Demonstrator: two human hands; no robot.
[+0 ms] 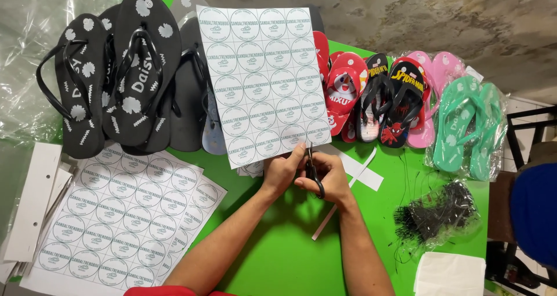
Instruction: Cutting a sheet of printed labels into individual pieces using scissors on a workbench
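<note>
1. We pinch the sheet (264,81) at its bottom edge, left hand (282,171) fingers closed on it.
2. Right hand (328,180), just right of the sheet's bottom edge, is curled through the scissors (314,174); blades nearly closed at that edge.
3. Keep the sheet taut and cut between circle rows.
4. Sandals (400,98) lie behind the sheet.

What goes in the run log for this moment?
left hand: holds label sheet | right hand: scissors at sheet's bottom edge | surface: green table
</note>
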